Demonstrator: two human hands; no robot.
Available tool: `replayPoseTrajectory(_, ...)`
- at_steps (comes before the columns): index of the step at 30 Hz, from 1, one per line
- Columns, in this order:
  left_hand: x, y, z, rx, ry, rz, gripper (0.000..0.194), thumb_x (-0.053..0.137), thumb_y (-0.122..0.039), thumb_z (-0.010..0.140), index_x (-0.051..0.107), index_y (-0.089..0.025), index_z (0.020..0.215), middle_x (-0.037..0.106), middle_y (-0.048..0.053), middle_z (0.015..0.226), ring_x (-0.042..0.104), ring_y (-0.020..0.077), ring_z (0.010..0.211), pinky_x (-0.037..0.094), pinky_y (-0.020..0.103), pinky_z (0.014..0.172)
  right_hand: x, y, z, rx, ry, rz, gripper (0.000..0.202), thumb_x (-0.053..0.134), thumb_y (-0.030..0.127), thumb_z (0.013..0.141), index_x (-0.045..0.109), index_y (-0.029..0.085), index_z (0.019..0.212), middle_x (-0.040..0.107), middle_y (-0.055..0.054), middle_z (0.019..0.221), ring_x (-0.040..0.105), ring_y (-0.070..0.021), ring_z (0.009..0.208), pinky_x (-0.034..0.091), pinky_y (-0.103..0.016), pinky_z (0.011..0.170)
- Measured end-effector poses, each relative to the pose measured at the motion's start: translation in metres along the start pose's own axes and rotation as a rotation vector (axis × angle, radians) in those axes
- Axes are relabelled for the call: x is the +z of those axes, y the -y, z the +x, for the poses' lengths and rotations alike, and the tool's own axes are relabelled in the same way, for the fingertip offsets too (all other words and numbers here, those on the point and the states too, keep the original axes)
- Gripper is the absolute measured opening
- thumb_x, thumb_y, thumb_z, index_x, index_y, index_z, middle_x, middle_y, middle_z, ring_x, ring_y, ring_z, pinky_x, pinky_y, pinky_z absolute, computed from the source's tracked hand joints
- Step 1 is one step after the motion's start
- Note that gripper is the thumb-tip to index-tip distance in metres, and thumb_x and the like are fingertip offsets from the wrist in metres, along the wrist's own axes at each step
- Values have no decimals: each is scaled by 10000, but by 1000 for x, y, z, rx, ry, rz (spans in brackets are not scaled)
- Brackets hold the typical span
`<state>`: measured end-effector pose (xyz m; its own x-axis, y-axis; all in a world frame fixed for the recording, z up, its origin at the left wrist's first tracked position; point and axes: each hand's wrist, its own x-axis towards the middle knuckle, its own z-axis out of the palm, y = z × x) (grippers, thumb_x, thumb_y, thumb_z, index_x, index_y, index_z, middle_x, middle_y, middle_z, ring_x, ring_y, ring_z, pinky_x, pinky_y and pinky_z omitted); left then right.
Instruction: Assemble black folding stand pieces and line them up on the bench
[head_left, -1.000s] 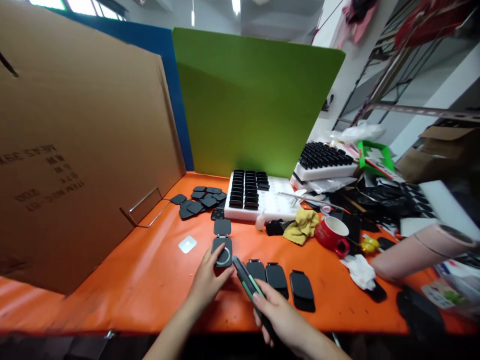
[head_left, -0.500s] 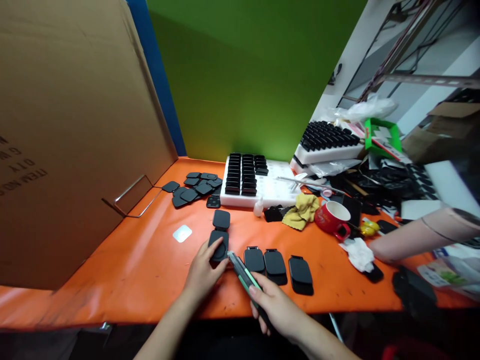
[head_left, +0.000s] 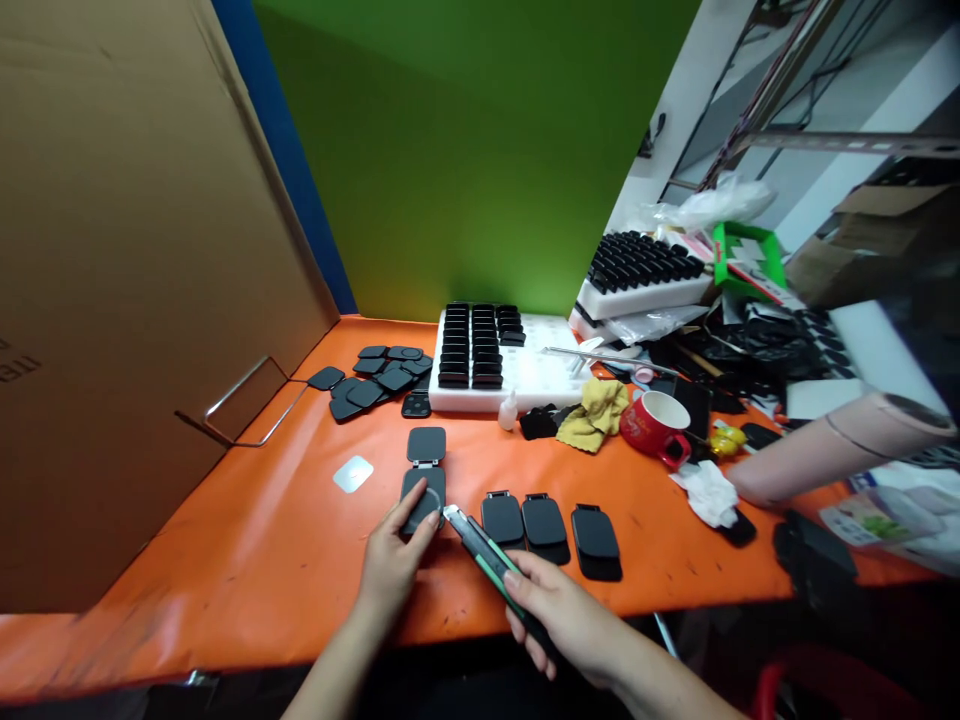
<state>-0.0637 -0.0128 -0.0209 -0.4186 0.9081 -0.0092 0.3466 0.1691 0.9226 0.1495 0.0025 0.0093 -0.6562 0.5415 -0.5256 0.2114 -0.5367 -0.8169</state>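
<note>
From the head view, you've got a hinged black pad [head_left: 426, 445] unfolded in front of you, lying on the orange worktop [head_left: 262, 560], hinge across its middle. Your left hand [head_left: 386, 565] has finger and thumb on the near panel; whether they pinch or merely press, I can't tell. Your right hand [head_left: 551, 605] is wrapped round a green-and-dark cutter [head_left: 484, 555], its tip right beside that panel's edge; contact is too fine to call.

The step in hand looks like working the tip at that rim while you steady the pad. The next move, I'd judge, calls for a firm left hand, light pressure, and your thumb kept off the blade's line.

Now textures: matt, round-cornered panels, a pale ring on the near one, a bright metallic hinge. Three folded pads [head_left: 544, 525] sit to the right, a thin silvery plate [head_left: 353, 474] to the left, and the worktop's covering is smooth, glossy and smudged.
</note>
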Motion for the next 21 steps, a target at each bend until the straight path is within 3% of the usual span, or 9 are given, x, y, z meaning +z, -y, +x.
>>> replayPoseTrajectory(4, 12, -9, -5, -38, -38, -52, 519, 513, -415, 792, 461, -176, 1250, 560, 83, 1229, 515, 213, 1124, 411, 324, 945, 0, 0, -9, -41, -102, -64, 409, 394, 483, 853, 430, 192, 1139, 512, 47, 622, 403, -30, 349, 312, -117, 303)
replayPoseTrajectory(9, 23, -26, -12, -41, -188, -36, 536, 567, -431, 750, 472, -246, 1244, 509, 58, 1283, 476, 217, 1163, 351, 330, 998, 5, -2, -7, -66, -242, -106, 397, 387, 537, 832, 471, 182, 989, 430, 85, 500, 308, -32, 287, 214, -126, 259)
replayPoseTrajectory(16, -3, -52, 0, -212, -431, -7, 541, 550, -487, 739, 495, -264, 1230, 539, 52, 1258, 417, 254, 1213, 313, 382, 1015, -13, -12, -18, -103, -361, -86, 389, 403, 523, 823, 493, 160, 926, 412, 89, 461, 294, -32, 281, 197, -142, 276)
replayPoseTrajectory(21, 2, -61, -2, -241, -260, 99, 540, 514, -529, 737, 482, -308, 1229, 547, 38, 1249, 430, 302, 1195, 360, 469, 966, -58, -16, -39, -195, -534, -50, 352, 373, 439, 843, 484, 148, 1008, 443, 73, 506, 307, -34, 298, 194, -148, 291)
